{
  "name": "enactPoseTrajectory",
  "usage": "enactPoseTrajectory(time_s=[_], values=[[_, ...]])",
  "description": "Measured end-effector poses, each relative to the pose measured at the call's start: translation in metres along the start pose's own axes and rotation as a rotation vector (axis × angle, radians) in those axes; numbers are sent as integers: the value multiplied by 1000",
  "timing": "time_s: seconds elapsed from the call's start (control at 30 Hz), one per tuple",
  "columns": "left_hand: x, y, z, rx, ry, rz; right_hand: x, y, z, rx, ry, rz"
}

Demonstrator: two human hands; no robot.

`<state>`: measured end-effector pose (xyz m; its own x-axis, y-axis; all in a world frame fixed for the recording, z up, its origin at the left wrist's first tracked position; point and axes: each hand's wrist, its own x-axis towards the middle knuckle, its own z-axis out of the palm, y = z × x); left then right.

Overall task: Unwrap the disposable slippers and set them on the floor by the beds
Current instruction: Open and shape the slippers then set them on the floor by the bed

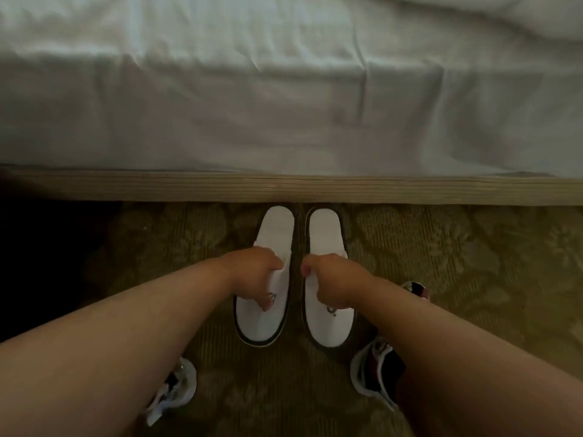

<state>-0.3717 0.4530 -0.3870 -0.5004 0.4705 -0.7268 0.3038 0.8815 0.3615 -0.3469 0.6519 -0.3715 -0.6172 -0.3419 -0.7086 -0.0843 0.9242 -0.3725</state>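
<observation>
Fingers (264, 301) of the left hand (252, 272) grip the upper of the left slipper (259, 324); the right hand (336, 279) grips the right slipper (325, 230) likewise. Both slippers lie side by side on the carpet (441, 263), heels far, just beside the wooden bed frame (410, 189).

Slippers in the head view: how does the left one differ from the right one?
The left slipper lies slanted, its toe swung outward; the right slipper lies nearly square to the bed frame. The left hand holds the left slipper, the right hand the right slipper. Both are white, dark-edged, unwrapped, side by side on the carpet, heels toward the bed frame.
</observation>
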Motion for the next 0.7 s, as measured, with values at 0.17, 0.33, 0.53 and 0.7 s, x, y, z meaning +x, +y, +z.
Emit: enactPoseTrajectory(time_s=[0.17, 0.33, 0.53, 0.7], values=[[34, -25, 30, -31, 49, 45, 27, 15, 18, -43, -166, -6], [74, -33, 53, -91, 45, 57, 58, 37, 30, -37, -211, 6], [111, -33, 77, -176, 66, 59, 96, 61, 48, -41, -211, -37], [131, -31, 92, -142, 9, 36, 120, 71, 55, -103, -227, -44]])
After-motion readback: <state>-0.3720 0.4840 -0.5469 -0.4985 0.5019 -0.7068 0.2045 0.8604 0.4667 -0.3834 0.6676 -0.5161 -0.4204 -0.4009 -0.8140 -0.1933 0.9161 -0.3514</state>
